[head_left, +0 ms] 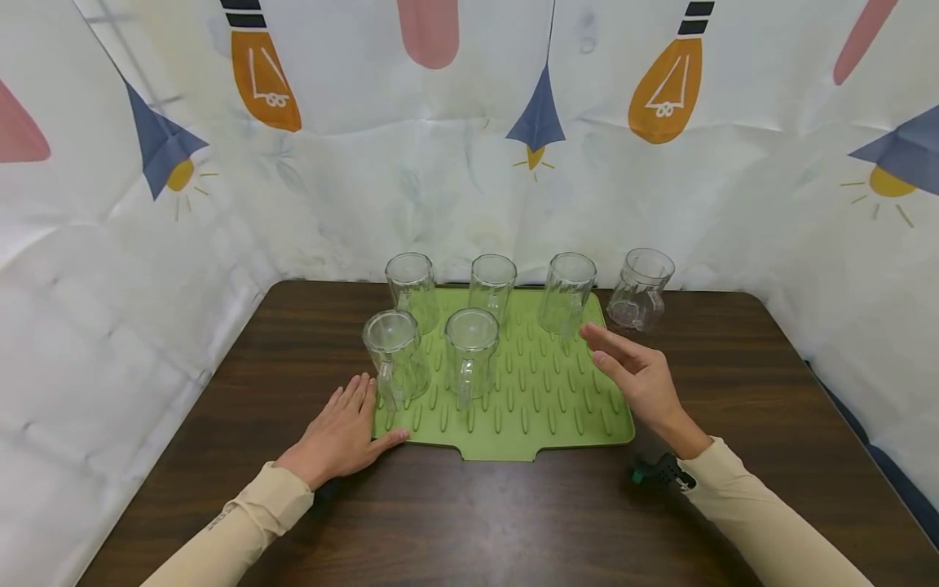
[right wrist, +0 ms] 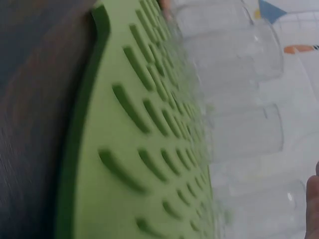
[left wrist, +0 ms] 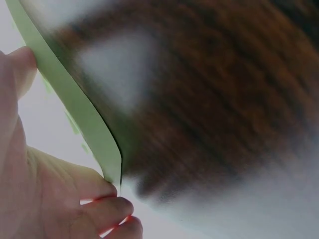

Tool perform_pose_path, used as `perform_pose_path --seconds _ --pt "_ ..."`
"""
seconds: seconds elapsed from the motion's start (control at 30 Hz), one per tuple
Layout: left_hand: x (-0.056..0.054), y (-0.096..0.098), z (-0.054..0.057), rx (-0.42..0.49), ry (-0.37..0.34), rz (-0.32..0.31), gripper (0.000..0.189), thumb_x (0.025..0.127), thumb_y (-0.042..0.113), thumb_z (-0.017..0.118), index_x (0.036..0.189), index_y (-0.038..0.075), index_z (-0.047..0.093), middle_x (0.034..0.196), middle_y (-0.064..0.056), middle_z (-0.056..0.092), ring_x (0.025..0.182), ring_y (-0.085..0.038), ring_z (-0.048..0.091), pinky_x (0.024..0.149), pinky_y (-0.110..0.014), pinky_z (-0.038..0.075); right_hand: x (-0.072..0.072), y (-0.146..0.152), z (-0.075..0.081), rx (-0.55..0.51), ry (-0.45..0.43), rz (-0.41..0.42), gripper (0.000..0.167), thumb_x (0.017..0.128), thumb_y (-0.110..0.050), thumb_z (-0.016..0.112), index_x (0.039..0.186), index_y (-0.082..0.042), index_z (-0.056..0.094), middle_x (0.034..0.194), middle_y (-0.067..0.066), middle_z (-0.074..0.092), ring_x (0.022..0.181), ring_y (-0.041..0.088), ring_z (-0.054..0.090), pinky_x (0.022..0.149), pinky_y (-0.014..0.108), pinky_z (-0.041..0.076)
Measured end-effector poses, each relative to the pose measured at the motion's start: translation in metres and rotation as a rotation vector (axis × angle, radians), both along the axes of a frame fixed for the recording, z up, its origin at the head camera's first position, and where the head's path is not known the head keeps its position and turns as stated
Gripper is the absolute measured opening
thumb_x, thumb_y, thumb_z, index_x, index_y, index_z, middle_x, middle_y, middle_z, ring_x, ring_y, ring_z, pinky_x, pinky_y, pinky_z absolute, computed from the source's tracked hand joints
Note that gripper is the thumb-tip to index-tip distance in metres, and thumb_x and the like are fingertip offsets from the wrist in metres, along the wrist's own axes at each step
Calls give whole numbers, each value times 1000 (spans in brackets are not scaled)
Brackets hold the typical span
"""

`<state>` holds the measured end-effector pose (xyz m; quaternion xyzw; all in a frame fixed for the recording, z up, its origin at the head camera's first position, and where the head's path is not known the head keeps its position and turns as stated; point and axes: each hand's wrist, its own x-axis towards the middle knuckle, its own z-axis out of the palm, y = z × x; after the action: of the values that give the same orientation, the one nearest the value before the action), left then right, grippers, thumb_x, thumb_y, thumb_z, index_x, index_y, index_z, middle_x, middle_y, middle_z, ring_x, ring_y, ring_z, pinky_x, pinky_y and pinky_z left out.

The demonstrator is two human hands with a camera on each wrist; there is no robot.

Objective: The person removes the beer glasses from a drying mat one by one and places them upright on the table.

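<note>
Fingers of the left grip (head_left: pixel 341 432) lie straight and loose, touching the green mat (head_left: pixel 513 424) at its left front corner, and this grip holds nothing. The right grip (head_left: pixel 638 383) is empty too, its fingers nearly straight, by the mat's right side. Its tips are close to the right back mug (head_left: pixel 568 293); I cannot tell if they touch it. That clear mug stands on the mat, in a row with the middle back mug (head_left: pixel 493 285) and the left back mug (head_left: pixel 412 289). Two front mugs (head_left: pixel 472 359) stand on the mat's left half. One lone mug (head_left: pixel 641 285) stands on the brown desk (head_left: pixel 513 522), just right of the mat. To do this well, I think, hold the mat still with the left grip and move the right grip slowly, so no mug bumps or tips.
</note>
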<state>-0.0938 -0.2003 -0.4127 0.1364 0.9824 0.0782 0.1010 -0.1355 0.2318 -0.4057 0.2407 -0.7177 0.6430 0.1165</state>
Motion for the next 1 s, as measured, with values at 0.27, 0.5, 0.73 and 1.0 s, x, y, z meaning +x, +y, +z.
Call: perform_pose_path --seconds 0.27,0.5,0.73,1.0 --pt "0 1 2 -7 -36 0 102 100 66 52 158 -13 26 167 -35 22 158 -50 22 128 -65 24 7 -25 -12 76 -82 83 43 102 2 60 144 4 58 139 -18 67 128 -2 65 97 17 59" --pt "0 0 3 -15 -39 -1 101 100 65 53 158 -13 26 167 -35 22 158 -50 22 129 -64 24 11 -46 -18 93 -114 114 42 102 -2 62 144 -1 60 142 3 68 126 1 66 97 18 59" --pt "-1 2 4 -32 -29 -9 99 101 63 53 158 -13 27 167 -34 23 158 -49 22 129 -63 24 15 -65 -23 112 -172 183 42 102 -6 64 144 -2 61 144 25 62 126 -2 65 98 19 59" --pt "2 2 5 -44 -18 -5 99 101 62 54 157 -14 28 166 -35 25 158 -49 24 129 -63 25 19 -89 -23 126 -217 230 42 102 -13 66 144 -9 63 143 17 65 129 24 67 98 21 59"
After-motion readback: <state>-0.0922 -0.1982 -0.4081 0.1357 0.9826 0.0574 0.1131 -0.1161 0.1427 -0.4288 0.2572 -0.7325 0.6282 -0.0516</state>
